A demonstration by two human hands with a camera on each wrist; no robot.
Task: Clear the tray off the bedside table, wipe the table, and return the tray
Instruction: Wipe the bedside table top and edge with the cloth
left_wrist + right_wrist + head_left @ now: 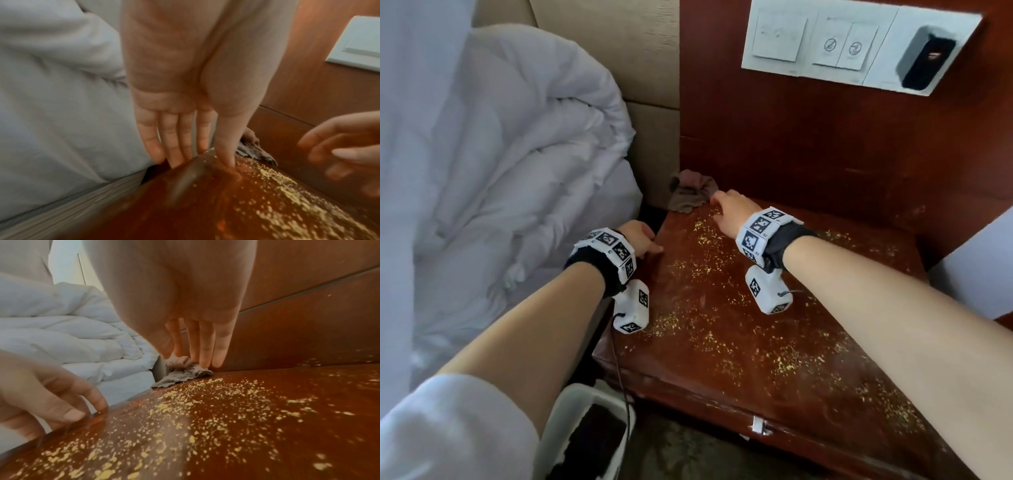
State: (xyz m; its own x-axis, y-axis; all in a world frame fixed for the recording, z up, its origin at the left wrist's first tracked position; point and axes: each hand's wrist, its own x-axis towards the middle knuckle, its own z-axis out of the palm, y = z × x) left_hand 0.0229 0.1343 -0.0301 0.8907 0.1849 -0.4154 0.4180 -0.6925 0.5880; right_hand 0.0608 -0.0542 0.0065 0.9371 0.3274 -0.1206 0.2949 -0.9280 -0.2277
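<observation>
The red-brown bedside table (756, 325) is strewn with yellow crumbs. A crumpled grey-brown cloth (690, 195) lies in its far left corner against the back panel. My right hand (717, 200) reaches over the top with straight fingers, and its fingertips (205, 363) are at the cloth (183, 374); contact is unclear. My left hand (650, 245) rests on the table's left edge, thumb (226, 155) pressing on the top and fingers down the side. A white tray (571, 404) holding something dark sits low, in front of the table's left corner.
A rumpled white duvet (517, 171) crowds the table's left side, with a beige headboard (619, 51) behind it. On the wooden wall panel above hangs a white switch plate (842, 44) with a dark device (924, 58) at its right end. The table front carries a small white tag (758, 426).
</observation>
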